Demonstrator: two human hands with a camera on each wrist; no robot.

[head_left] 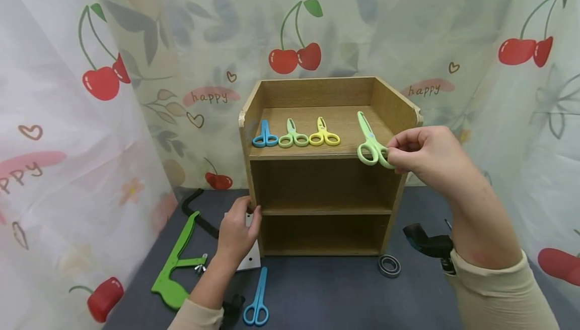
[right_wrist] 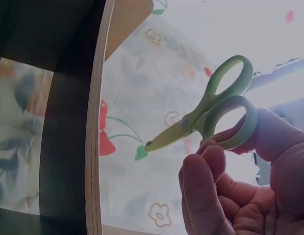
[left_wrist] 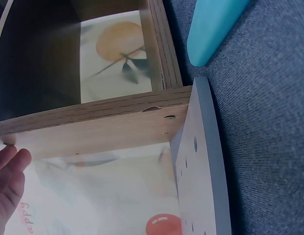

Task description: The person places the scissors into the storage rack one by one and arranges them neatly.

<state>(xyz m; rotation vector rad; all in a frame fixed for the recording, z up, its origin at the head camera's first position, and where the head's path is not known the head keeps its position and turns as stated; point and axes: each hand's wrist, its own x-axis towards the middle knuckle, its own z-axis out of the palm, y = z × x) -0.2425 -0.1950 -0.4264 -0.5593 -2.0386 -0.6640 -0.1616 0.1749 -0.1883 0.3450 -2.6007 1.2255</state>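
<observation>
My right hand point(head_left: 437, 161) pinches light green scissors point(head_left: 371, 141) by a finger loop, in front of the right part of the top shelf board. In the right wrist view, the green scissors point(right_wrist: 191, 120) have shut blades pointing left. Blue scissors point(head_left: 265, 134), green scissors point(head_left: 292, 133) and yellow scissors point(head_left: 323, 132) lie in a row on the top board, loops toward me. My left hand point(head_left: 237, 232) touches the left side of the wooden shelf point(head_left: 323, 157). The left wrist view shows its fingertips against the outer side panel point(left_wrist: 93, 111).
On the dark table lie a green saw-like frame tool point(head_left: 174, 264), blue scissors point(head_left: 257, 300) and a round ring point(head_left: 389, 266). A white perforated board point(head_left: 250, 258) stands by the shelf's lower left. Printed curtains point(head_left: 217, 33) surround the back and sides.
</observation>
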